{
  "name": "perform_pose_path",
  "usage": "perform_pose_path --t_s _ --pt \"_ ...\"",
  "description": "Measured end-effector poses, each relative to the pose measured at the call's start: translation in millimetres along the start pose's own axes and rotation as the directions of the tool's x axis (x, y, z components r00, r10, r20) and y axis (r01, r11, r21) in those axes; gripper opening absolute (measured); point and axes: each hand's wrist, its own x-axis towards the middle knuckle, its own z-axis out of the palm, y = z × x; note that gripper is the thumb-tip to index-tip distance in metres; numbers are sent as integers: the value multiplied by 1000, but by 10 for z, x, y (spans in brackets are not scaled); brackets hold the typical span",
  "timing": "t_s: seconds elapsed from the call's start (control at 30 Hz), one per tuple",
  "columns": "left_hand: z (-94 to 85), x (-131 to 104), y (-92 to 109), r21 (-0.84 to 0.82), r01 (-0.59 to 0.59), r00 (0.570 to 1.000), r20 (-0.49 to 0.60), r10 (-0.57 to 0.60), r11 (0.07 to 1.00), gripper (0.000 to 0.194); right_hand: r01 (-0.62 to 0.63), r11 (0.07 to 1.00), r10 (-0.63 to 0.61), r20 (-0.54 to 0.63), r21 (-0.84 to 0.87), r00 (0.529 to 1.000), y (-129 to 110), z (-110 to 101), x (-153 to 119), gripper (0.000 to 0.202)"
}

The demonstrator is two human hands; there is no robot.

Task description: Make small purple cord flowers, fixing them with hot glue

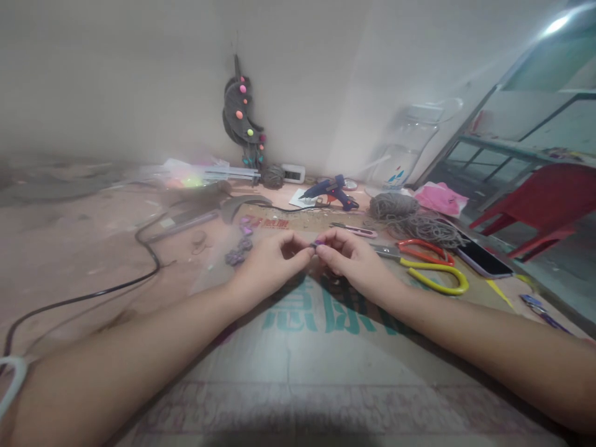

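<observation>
Just above the cardboard sheet (288, 366), both hands meet fingertip to fingertip at a small purple and dark grey piece (318, 243). My left hand (279, 254) pinches its left side between thumb and forefinger. Thumb and fingers of my right hand (349, 253) are closed on its right side. The piece is mostly hidden by the fingertips, so I cannot make out its kind. Beside my left hand lie several small purple-grey clumps (238, 253). Close to my right hand are scissors with one yellow and one red handle (459, 283) and a pink craft knife (356, 230).
A blue glue gun (333, 187) rests at the back, near grey yarn (395, 205) and a clear water jug (404, 152). A black cable (116, 289) runs along the left. At right are a phone (484, 257) and a red chair (542, 198). A grey crescent ornament (235, 115) hangs on the wall.
</observation>
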Motion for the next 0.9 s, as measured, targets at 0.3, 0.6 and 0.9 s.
perform_pose_path --t_s 0.3,0.6,0.9 --pt "-6 -35 21 25 -57 998 21 57 998 18 -15 1000 15 15 5 1000 7 8 -12 29" --pt "3 -25 13 -56 -30 999 35 32 998 23 12 1000 -12 1 -25 1000 34 2 -9 30" --pt "-20 -20 21 -96 -69 997 33 73 993 25 65 987 -66 1 -150 998 73 -14 -15 23"
